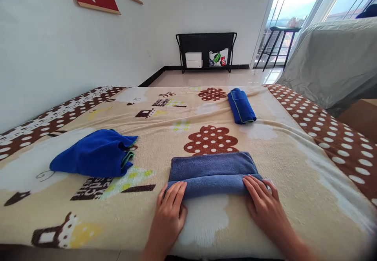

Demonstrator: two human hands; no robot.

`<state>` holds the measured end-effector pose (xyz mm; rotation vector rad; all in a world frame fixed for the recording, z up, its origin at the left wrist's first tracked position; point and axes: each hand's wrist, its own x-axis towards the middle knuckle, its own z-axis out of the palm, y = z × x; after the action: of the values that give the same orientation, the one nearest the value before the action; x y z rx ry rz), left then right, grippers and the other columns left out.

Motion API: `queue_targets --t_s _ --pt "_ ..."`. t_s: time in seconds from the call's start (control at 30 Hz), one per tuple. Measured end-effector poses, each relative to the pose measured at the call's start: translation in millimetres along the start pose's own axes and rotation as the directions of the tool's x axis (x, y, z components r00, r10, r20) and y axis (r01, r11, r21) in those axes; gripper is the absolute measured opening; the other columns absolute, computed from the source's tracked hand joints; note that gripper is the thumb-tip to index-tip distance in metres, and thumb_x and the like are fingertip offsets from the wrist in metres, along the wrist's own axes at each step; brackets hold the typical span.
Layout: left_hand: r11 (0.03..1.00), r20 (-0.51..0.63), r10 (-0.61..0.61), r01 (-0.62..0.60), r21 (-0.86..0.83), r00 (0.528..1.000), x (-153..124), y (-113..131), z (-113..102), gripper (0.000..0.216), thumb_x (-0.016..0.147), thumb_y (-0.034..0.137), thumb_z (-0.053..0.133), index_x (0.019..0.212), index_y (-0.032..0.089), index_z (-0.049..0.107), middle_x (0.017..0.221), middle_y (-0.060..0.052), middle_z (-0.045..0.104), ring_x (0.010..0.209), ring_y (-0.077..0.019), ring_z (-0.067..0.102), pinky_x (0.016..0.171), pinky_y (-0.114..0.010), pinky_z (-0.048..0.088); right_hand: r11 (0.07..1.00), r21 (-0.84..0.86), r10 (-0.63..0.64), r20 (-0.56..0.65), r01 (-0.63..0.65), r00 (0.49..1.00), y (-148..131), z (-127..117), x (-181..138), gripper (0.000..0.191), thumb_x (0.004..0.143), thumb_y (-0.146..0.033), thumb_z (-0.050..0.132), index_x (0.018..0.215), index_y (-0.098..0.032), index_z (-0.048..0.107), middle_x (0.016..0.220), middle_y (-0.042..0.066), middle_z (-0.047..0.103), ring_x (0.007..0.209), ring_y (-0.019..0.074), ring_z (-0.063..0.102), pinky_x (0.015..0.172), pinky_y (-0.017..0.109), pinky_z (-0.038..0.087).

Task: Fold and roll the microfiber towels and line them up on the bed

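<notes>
A grey-blue towel (210,166) lies on the patterned blanket in front of me, its near part rolled or folded over and its far part flat. My left hand (171,206) is closed over the left end of the roll, fingers on top. At the right end, my right hand (265,202) grips the roll the same way, beside a small white tag (268,185). Both thumbs are on the near side. Farther off to the right sits a bright blue towel (241,105), rolled up with a green edge. On the left, a loose, crumpled blue towel (91,153) forms a heap.
The beige blanket (153,135) with brown dotted borders covers the bed-like surface, slightly wrinkled. Beyond it, a black rack (206,43) holds white boxes and a printed bag. A covered piece of furniture (335,56) and a dark stool (278,43) stand at the right, near the window.
</notes>
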<state>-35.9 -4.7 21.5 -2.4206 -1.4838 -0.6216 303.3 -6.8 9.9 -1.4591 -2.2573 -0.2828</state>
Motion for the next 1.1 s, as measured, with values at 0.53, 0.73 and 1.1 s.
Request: queue_targets --t_s 0.53,0.73,1.1 --pt "1.0 0.095 0.011 -0.012 0.008 0.995 58.6 48.7 -22.9 0.043 0.086 0.007 0.043 0.123 0.015 0.062 0.126 -0.012 0.066 0.119 -0.0272 0.059 0.11 -0.047 0.039 0.999 0.045 -0.015 0.022 0.014 1.0 -56.7 -17.1 46.8 0.042 0.091 -0.01 0.041 0.129 -0.016 0.058 0.133 0.01 0.061 0.124 0.0255 0.054 0.109 0.045 0.036" --pt "0.995 0.168 0.066 -0.053 -0.078 0.984 55.0 39.0 1.9 0.051 0.1 0.038 0.047 0.148 0.022 0.043 0.149 -0.009 0.053 0.136 -0.0246 0.049 0.113 -0.045 0.036 0.994 0.047 -0.099 0.101 0.094 0.99 -43.3 4.5 49.4 0.059 0.1 -0.044 0.045 0.151 -0.017 0.036 0.151 0.007 0.047 0.138 0.0228 0.045 0.113 0.045 0.036" --pt "1.0 0.226 -0.011 0.009 0.009 0.974 21.1 -33.3 -3.0 0.063 0.094 0.045 0.056 0.151 0.029 0.037 0.149 -0.006 0.052 0.134 -0.0272 0.05 0.113 -0.051 0.029 0.994 0.003 -0.112 0.106 0.113 0.988 34.9 11.0 16.9 0.069 0.097 -0.046 0.052 0.155 -0.019 0.026 0.151 0.006 0.048 0.137 0.0216 0.047 0.112 0.044 0.04"
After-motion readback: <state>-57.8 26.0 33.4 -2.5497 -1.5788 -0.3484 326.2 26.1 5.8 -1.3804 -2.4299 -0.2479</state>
